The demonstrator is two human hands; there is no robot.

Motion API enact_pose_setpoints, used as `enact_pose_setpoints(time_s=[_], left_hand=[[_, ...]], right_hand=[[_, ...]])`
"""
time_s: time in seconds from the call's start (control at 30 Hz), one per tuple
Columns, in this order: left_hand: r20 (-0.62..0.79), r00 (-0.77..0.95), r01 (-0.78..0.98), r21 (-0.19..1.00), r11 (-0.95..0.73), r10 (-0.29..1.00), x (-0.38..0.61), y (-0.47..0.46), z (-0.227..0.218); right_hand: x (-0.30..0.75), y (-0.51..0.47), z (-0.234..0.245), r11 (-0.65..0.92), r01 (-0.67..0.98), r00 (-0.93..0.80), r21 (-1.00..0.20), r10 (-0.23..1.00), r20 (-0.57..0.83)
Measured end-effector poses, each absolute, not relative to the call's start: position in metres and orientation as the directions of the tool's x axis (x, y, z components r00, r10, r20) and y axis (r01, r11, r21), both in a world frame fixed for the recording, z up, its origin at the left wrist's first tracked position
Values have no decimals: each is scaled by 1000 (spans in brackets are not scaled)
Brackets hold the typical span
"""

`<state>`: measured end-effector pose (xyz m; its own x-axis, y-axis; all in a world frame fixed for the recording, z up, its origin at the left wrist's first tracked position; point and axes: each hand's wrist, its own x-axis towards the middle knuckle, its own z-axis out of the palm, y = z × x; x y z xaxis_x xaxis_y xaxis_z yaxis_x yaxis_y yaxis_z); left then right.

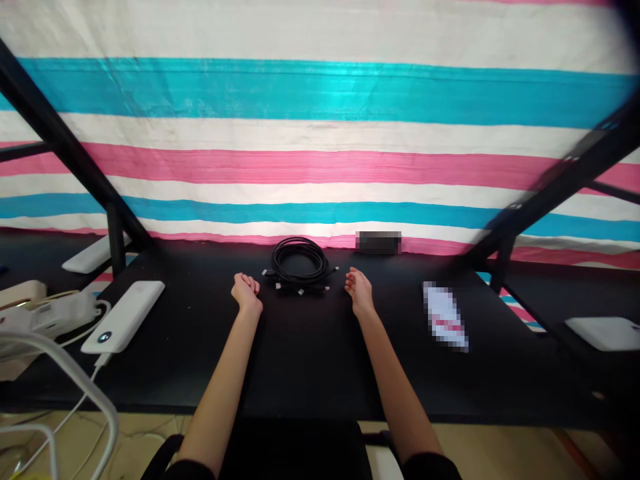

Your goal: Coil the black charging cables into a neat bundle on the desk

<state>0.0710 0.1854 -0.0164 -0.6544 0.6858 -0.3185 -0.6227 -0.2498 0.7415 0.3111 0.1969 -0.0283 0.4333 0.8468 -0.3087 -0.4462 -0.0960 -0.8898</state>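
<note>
A coil of black cables [300, 261] lies on the black table, its light-coloured plug ends sticking out at the front and sides. My left hand [246, 292] rests on the table just left of the coil, fingers curled into a loose fist with nothing seen in it. On the coil's other side is my right hand [359, 291], its fingers half bent and slightly apart, holding nothing. Neither hand touches the cables.
A white power bank [125, 317] with a cord plugged in lies at the left, near a power strip [55, 317] and wires. A blurred white packet [445, 317] is at the right, and a blurred dark box [379, 243] stands behind. Black frame bars [70, 133] slope along both sides.
</note>
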Motion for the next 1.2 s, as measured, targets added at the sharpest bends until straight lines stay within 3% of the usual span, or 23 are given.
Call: enact_pose_setpoints(time_s=[1.2], left_hand=[[-281,-657,-585,775,-238,700,77,184,-15]], right_hand=[[309,196,-23,-94,-437,427,-895,854,-298]])
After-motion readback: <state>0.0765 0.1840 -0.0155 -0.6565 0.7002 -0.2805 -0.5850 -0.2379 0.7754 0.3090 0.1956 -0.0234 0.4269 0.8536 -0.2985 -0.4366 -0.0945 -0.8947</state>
